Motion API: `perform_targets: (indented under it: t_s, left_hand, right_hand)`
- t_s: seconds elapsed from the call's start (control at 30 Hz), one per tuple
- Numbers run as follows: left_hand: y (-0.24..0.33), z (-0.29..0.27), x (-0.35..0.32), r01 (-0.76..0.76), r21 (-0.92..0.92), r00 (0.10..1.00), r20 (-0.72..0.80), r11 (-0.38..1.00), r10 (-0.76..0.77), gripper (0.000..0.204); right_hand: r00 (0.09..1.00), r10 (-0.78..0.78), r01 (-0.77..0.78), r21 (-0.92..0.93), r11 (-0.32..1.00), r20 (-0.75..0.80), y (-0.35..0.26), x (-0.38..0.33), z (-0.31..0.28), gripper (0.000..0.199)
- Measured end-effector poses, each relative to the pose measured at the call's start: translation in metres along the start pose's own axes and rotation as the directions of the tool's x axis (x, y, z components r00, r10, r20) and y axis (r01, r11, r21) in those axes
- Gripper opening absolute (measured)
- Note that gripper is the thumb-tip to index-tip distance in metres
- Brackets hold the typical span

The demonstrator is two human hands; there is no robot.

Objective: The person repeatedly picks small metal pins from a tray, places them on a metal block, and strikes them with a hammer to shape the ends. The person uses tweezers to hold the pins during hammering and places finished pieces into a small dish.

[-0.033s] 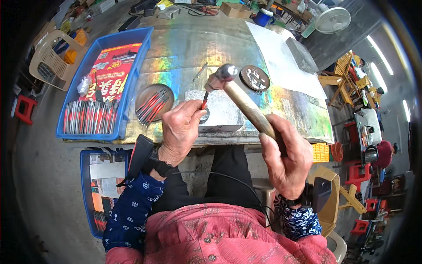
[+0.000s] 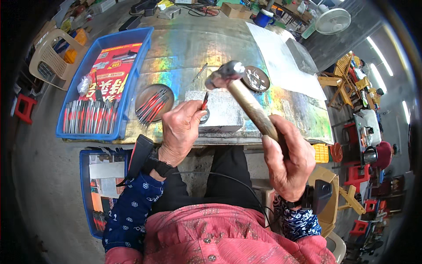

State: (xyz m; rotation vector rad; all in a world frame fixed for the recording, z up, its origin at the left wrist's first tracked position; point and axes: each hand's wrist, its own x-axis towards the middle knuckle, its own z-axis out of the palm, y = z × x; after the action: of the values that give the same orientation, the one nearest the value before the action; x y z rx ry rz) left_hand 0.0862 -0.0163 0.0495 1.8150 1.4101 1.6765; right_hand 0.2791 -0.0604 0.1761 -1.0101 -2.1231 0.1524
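Observation:
My left hand (image 2: 180,125) pinches a slim red-and-black tool (image 2: 205,101), which stands upright over a pale stone block (image 2: 226,112). Beneath its lower end is a small dark round piece (image 2: 205,116), partly hidden by my fingers. With my right hand (image 2: 290,158) I grip a hammer (image 2: 251,108) by its wooden handle; the shiny head hangs above the tool, apart from it. Left of the block, a round dark plate (image 2: 143,95) holds several similar slim red-and-dark tools (image 2: 152,107). Behind the hammer, another round plate (image 2: 265,81) carries small whitish pieces.
A blue tray (image 2: 144,50) at left holds a row of slim red-and-grey tools (image 2: 90,118) and a red printed sheet (image 2: 115,66). White sheeting (image 2: 281,57) covers the table's right. A second blue tray (image 2: 88,193) sits lower left. A thin cable (image 2: 220,173) crosses my lap.
The hammer head has risen slightly and moved right, away from the tool's top end. My right hand has shifted a little right; my left hand stays in place.

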Motion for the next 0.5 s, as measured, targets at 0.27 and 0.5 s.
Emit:
perform_targets:
  t_s: [0.27, 0.5]
  left_hand:
    - [0.002, 0.0, -0.002, 0.036, 0.006, 0.999, -0.006, 0.999, -0.036, 0.012]
    - [0.002, -0.001, -0.001, 0.055, -0.009, 0.998, -0.01, 0.998, -0.055, 0.013]
  right_hand:
    - [1.0, -0.025, 0.024, 0.025, 0.999, 0.004, -0.018, 0.012, -0.018, 0.031]
    - [0.976, 0.07, -0.074, 0.013, 0.997, 0.204, 0.0, 0.016, -0.001, 0.03]
